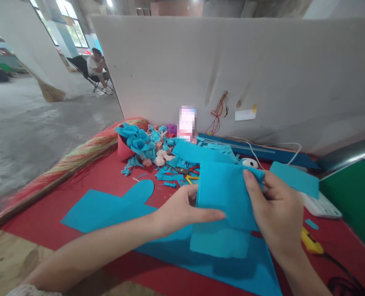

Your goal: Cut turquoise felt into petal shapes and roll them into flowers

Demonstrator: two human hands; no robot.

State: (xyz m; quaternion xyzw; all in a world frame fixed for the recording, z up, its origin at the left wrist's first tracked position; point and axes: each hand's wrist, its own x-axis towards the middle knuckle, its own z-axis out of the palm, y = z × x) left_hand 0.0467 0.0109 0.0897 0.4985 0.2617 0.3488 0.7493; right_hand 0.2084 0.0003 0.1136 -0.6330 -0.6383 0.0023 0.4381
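Note:
I hold a folded piece of blue felt (224, 197) upright above the red table (77, 176). My left hand (184, 209) pinches its lower left edge, thumb laid across the front. My right hand (276, 211) grips the right edge, thumb pressed on the top corner. Below lies a large blue felt sheet (108, 209) with cut-out shapes.
A heap of blue and pink felt flowers and scraps (151, 148) lies at the back, with pliers (187, 170) near it. A yellow tool (311, 242), a white device (321, 205) and a blue strip (295, 179) sit on the right. A white partition (262, 74) stands behind. A broom (62, 164) lies left. A person sits far off.

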